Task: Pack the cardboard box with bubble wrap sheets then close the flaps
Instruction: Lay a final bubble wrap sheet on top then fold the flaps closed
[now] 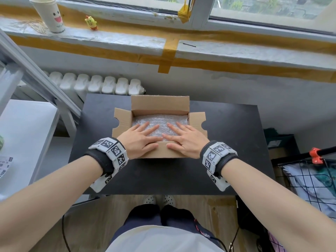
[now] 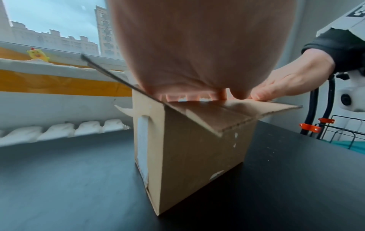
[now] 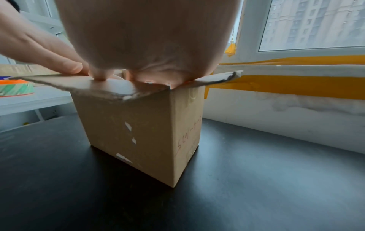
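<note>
A brown cardboard box [image 1: 160,106] [image 2: 187,156] [image 3: 142,132] stands open on the black table [image 1: 172,179]. Its back flap stands upright, its side flaps spread outward, and its near flap [image 1: 161,151] folds out toward me. Bubble wrap [image 1: 160,120] fills the box up to near the rim. My left hand [image 1: 140,137] [image 2: 187,46] and my right hand [image 1: 183,137] [image 3: 148,39] lie flat, side by side, fingers straight on the bubble wrap. Both thumbs rest on the near flap. In each wrist view the palm blocks the inside of the box.
A white radiator [image 1: 98,84] sits behind the table under a windowsill with a paper cup [image 1: 49,13] and a yellow toy [image 1: 91,22]. A white table [image 1: 23,135] stands at the left, with a tape roll [image 3: 15,87]. A wire basket [image 1: 309,179] stands at the right.
</note>
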